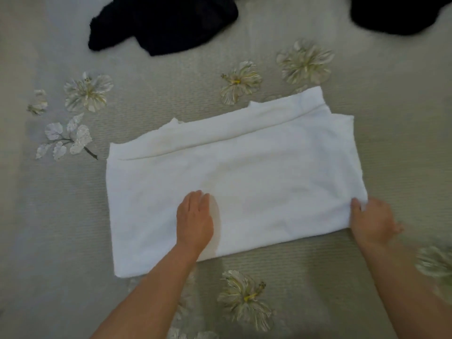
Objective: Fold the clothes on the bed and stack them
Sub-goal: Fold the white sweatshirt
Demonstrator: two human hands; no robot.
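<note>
White garment: a white garment (244, 177), partly folded into a rough rectangle, lies flat on the bed near the middle of the view, its long axis running from about 8 o'clock to 2 o'clock; a folded-over band lies along its far edge.
Left hand: the left hand (194, 220) rests palm down on the cloth near its near edge, fingers together and extended, pressing and gripping nothing.
Right hand: the right hand (373, 221) is at the garment's corner at 4 o'clock, thumb and fingers pinched on the cloth edge there.
Handling: judged soft, light and limp; it should crease easily and slide a little on the cover, so pinning one part flat while lifting a corner seems sensible.
Where to hold: corners and the short edges look best; the 4 o'clock corner is already taken.
Other clothes: a black garment (166, 23) lies crumpled at 12 o'clock, well apart from the white one; a second dark garment (396, 13) sits at 1 o'clock, cut by the frame.
Bed: a beige bedspread (49, 216) embroidered with pale flowers.
Writing: no brand, label or readable text shows.
Stack: none in view yet.
</note>
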